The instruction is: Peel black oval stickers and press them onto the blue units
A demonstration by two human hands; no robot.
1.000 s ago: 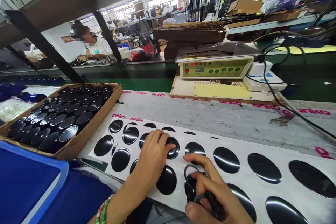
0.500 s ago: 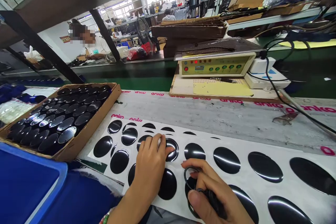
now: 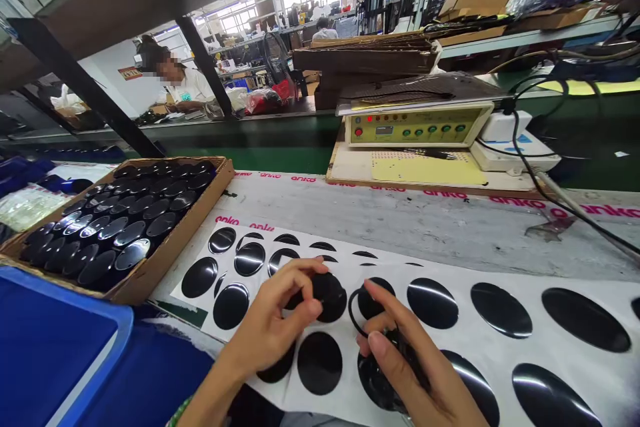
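My left hand (image 3: 273,320) is pinched at the left edge of a round black disc (image 3: 330,299), which appears slightly raised above a white sheet (image 3: 400,383). The sheet bears rows of glossy black discs. My right hand (image 3: 417,353) is just right of that disc, with thumb and fingers closed on a thin black ring (image 3: 356,317). A dark object in the right palm is partly hidden by the fingers.
A cardboard box (image 3: 187,223) of upright black discs stands at left, behind a blue bin (image 3: 55,340). A control box (image 3: 420,125) sits on a board (image 3: 345,163) at the back, with cables to its right. Beyond the bench is a person (image 3: 193,87).
My left hand has turned, its thumb now showing, and the disc beside it sits nearer me and looks larger. My right fingers have closed up around the ring. The view has shifted slightly.
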